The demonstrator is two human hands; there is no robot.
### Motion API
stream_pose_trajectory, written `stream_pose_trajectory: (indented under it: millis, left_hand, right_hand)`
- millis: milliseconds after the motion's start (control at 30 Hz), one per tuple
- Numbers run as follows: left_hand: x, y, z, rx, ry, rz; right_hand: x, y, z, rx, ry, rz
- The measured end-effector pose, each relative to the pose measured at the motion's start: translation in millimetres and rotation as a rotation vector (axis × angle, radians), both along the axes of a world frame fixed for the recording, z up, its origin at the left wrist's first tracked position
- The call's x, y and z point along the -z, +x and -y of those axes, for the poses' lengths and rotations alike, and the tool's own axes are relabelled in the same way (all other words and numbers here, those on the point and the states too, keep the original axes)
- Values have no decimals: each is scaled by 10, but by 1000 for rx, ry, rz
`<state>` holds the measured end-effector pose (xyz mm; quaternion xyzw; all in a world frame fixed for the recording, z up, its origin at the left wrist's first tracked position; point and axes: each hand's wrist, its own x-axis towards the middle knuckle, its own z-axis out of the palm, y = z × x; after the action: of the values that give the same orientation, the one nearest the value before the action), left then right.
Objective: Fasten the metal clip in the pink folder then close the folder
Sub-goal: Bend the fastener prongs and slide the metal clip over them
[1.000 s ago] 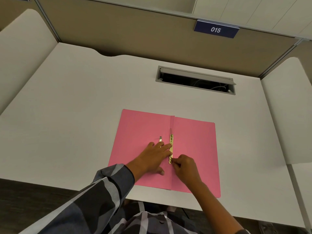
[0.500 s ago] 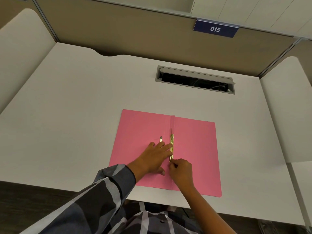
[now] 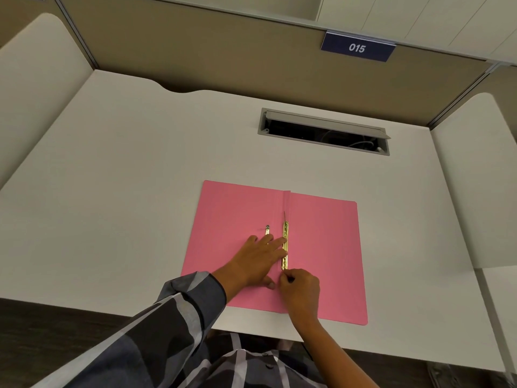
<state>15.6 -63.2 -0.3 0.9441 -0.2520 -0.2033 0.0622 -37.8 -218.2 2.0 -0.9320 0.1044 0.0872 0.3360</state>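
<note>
While the pink folder [image 3: 321, 247] lies fully open and flat on the white counter [image 3: 140, 177], near its front edge, the fastening step appears to be in hand and unfinished. The metal clip [image 3: 285, 245], a narrow brass-coloured bar, runs along the centre fold; a thin prong stands up just beyond its far end, which suggests that this end is not yet bent down or locked. A second small metal piece [image 3: 267, 230] lies on the left leaf, just beside the bar, partly hidden by fingers; its role cannot be told.

The left hand [image 3: 257, 261] is spread open and pressed flat on the left leaf, its fingertips touching the bar's left side, gripping nothing and apparently steadying the folder. The right hand [image 3: 300, 284] is curled at the bar's near end, thumb and forefinger pinched together there; whether they grip the bar's tip or a prong beneath it cannot be told.

Judged from this layout, nothing of the task is complete: the clip remains to be secured at both ends, and the folder has not yet been closed. No sheets are seen in the folder.
</note>
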Motion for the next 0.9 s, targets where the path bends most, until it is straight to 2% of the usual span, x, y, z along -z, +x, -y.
stream_pose_trajectory:
  millis: [467,900]
  left_hand:
    - [-28,-18,4,-9,11,-7]
    - [-34,-119,62,-110,-112,-41]
  right_hand:
    - [9,9,173,-12,-31,-74]
    - [78,10,285,-38,110,-160]
